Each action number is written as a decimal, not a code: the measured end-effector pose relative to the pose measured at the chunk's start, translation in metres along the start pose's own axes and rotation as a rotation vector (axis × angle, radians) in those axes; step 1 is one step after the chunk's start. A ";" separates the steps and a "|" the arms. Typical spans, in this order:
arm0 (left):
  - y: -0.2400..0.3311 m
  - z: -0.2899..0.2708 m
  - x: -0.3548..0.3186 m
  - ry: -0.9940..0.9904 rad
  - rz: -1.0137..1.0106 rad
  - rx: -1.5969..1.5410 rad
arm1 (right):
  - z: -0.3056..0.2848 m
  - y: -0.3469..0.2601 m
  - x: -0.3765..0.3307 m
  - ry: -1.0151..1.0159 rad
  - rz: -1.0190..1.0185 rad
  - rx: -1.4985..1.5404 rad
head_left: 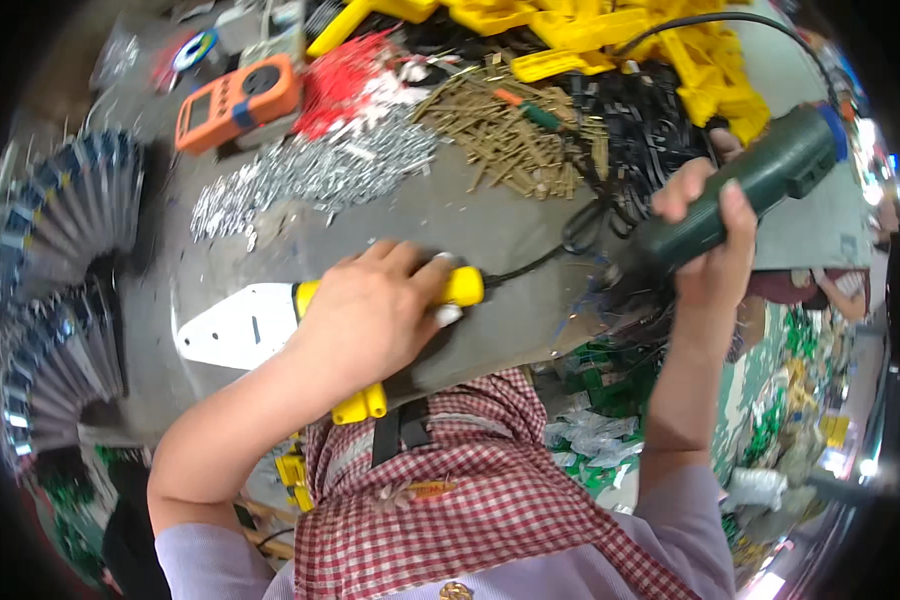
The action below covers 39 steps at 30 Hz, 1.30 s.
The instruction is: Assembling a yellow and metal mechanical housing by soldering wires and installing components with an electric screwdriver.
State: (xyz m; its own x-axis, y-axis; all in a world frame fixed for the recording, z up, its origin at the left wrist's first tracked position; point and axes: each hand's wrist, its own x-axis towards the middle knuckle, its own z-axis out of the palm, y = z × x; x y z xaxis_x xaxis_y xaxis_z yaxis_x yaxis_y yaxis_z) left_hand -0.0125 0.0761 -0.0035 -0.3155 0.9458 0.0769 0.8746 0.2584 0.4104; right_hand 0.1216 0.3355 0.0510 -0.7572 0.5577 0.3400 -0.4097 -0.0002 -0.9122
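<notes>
My left hand [370, 305] lies closed over a yellow plastic housing [464, 286] on the worktable. A flat white plate [238, 328] with a rounded tip and small holes sticks out of its left end, and a black cable leaves its right end. Part of the yellow body is hidden under my palm, and a yellow piece [360, 403] shows below my wrist at the table's edge. In my closed right hand [715, 215] is a dark green electric screwdriver [760, 185], held tilted above the table's right side. Its lower end is blurred.
Silver screws [320, 165], brass-coloured pins [510, 130], red and white small parts [345, 85] and black clips [650, 120] lie in heaps behind. Yellow housings [570, 30] are piled at the back. An orange multimeter [238, 100] stands back left; fanned dark strips [80, 210] line the left.
</notes>
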 end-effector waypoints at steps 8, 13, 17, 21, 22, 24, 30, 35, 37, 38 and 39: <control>0.001 0.002 -0.001 -0.023 -0.034 -0.050 | 0.111 0.042 -0.020 -0.136 -0.218 -0.071; -0.002 0.009 -0.006 -0.022 -0.040 -0.082 | 0.111 0.037 -0.033 -0.145 -0.003 -0.035; 0.000 0.006 -0.004 -0.030 -0.038 -0.091 | 0.132 0.031 -0.037 -0.145 -0.011 -0.164; 0.001 0.010 -0.006 -0.046 -0.045 -0.048 | 0.120 0.047 -0.033 -0.270 -0.069 -0.096; -0.001 0.010 -0.004 -0.048 -0.049 -0.053 | 0.116 0.052 -0.030 -0.335 -0.032 -0.072; -0.002 0.007 -0.002 0.058 -0.041 -0.027 | 0.126 0.053 -0.018 -0.353 0.054 0.001; 0.003 0.013 -0.006 0.064 -0.004 0.019 | 0.127 0.052 -0.034 -0.416 -0.043 -0.065; -0.001 0.013 -0.002 0.005 -0.061 -0.036 | 0.120 0.040 -0.039 -0.273 -0.064 -0.173; 0.003 0.012 -0.004 0.004 -0.047 -0.064 | 0.120 0.038 -0.049 -0.273 -0.110 -0.114; 0.003 0.011 -0.005 -0.011 -0.044 -0.037 | 0.127 0.036 -0.053 -0.225 -0.078 -0.134; 0.002 0.009 -0.004 -0.016 -0.045 -0.003 | 0.123 0.039 -0.049 -0.224 -0.080 -0.136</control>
State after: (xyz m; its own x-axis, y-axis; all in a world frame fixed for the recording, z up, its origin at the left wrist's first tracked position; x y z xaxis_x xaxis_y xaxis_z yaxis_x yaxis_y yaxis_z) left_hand -0.0066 0.0749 -0.0114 -0.3484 0.9363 0.0435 0.8583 0.3001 0.4162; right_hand 0.0802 0.2062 0.0268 -0.8248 0.3541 0.4408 -0.4123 0.1568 -0.8974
